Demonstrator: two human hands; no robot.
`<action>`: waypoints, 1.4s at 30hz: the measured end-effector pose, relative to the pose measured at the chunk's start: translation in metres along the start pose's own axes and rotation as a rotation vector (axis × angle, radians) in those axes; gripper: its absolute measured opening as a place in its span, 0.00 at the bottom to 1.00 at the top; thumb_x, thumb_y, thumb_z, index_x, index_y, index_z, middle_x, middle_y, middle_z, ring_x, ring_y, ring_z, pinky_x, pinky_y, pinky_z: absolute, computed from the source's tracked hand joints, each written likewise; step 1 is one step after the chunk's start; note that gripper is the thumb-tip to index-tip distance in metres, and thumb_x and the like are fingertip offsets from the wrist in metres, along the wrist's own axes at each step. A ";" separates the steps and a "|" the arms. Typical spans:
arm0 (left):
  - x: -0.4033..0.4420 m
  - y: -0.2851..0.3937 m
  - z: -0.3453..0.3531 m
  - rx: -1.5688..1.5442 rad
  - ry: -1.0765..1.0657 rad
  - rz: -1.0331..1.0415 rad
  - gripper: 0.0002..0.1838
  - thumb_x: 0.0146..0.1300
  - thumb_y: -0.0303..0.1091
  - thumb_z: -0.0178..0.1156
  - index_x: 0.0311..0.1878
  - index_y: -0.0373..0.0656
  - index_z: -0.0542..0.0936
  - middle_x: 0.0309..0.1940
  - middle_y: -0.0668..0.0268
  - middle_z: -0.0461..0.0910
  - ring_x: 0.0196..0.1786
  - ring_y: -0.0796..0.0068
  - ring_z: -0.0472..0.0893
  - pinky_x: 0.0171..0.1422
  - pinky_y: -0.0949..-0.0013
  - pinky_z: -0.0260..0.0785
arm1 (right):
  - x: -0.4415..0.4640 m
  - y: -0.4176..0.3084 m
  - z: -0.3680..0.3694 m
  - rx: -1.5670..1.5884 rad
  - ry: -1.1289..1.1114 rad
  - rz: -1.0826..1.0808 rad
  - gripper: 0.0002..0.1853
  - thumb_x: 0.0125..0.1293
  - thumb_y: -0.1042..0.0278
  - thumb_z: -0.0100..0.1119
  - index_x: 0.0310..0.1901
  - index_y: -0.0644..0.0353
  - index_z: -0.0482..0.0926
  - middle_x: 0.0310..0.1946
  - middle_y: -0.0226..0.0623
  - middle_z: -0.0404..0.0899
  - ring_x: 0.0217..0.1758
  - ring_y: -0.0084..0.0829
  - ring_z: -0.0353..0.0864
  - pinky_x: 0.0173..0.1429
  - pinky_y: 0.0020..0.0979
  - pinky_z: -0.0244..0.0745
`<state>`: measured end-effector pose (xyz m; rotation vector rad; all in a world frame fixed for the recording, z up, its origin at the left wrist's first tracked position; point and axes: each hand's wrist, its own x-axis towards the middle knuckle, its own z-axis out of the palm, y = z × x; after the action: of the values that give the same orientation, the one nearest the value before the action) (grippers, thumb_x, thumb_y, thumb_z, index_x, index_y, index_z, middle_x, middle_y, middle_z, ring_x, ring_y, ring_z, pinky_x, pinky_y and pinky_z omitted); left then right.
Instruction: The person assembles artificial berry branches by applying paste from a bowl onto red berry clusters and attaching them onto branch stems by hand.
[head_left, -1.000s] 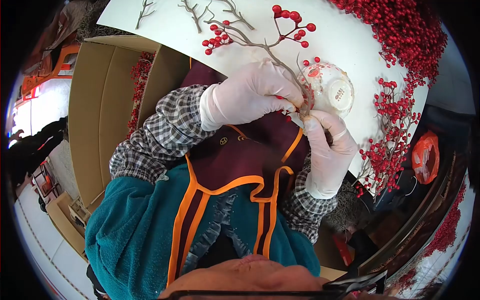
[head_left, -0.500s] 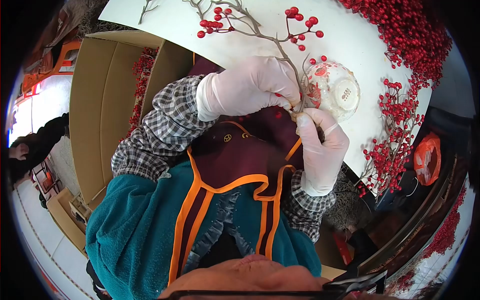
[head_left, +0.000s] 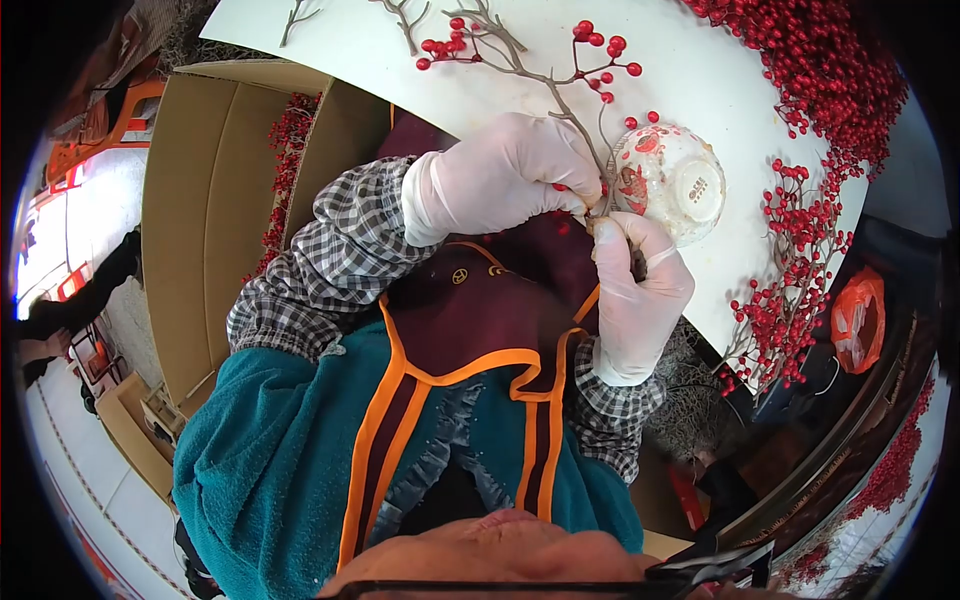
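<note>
My left hand [head_left: 505,175], in a whitish glove, is closed on the lower stem of an artificial berry branch [head_left: 542,76]. The brown twigs with red berries reach up over the white tabletop [head_left: 360,75]. My right hand [head_left: 645,300], gloved too, pinches at the stem's bottom end, its fingertips almost touching my left ones. Whatever small piece lies between the fingertips is mostly hidden. Just right of the stem an upturned patterned bowl [head_left: 695,185] rests on the table, with loose red berries [head_left: 642,120] by its rim.
A heap of red berry branches [head_left: 835,80] covers the table's right end, and more sprays [head_left: 790,270] hang over its edge. An open cardboard box [head_left: 200,220] stands at left, holding berry sprigs [head_left: 290,150]. Bare twigs [head_left: 405,22] lie far back. An orange plastic bag [head_left: 858,320] is at right.
The branch's upper twigs have shifted slightly to the right. Both hands keep their hold at the stem with only tiny movement. At far left, another person's arm has moved lower.
</note>
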<state>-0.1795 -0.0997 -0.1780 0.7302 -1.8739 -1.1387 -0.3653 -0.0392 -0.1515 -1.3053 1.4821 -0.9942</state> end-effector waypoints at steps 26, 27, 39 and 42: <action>-0.005 -0.002 0.002 0.026 0.043 -0.008 0.06 0.55 0.24 0.65 0.37 0.39 0.83 0.33 0.63 0.82 0.38 0.64 0.80 0.42 0.67 0.73 | -0.002 0.010 0.010 0.104 0.019 -0.032 0.03 0.62 0.77 0.64 0.36 0.65 0.79 0.24 0.20 0.69 0.25 0.11 0.60 0.29 0.17 0.57; -0.004 -0.003 0.001 0.011 0.047 -0.011 0.06 0.55 0.24 0.65 0.37 0.38 0.83 0.34 0.63 0.83 0.38 0.64 0.80 0.43 0.67 0.74 | -0.002 0.008 0.011 0.147 0.029 -0.012 0.03 0.63 0.77 0.63 0.37 0.65 0.80 0.24 0.21 0.70 0.26 0.11 0.61 0.30 0.17 0.58; -0.007 -0.003 0.002 -0.063 0.046 -0.041 0.07 0.55 0.23 0.64 0.38 0.37 0.82 0.36 0.60 0.83 0.40 0.65 0.80 0.44 0.67 0.74 | -0.005 0.003 0.010 0.178 0.024 0.067 0.05 0.64 0.77 0.61 0.40 0.67 0.81 0.27 0.25 0.75 0.31 0.15 0.69 0.38 0.18 0.64; -0.006 -0.003 0.002 -0.046 0.049 -0.020 0.07 0.54 0.22 0.65 0.38 0.37 0.82 0.35 0.60 0.83 0.40 0.64 0.80 0.44 0.67 0.74 | -0.004 0.007 0.011 0.175 0.039 0.040 0.04 0.64 0.76 0.62 0.39 0.66 0.80 0.26 0.23 0.73 0.29 0.14 0.66 0.35 0.18 0.62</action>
<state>-0.1782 -0.0953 -0.1835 0.7468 -1.7975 -1.1621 -0.3563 -0.0341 -0.1607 -1.1331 1.4106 -1.1026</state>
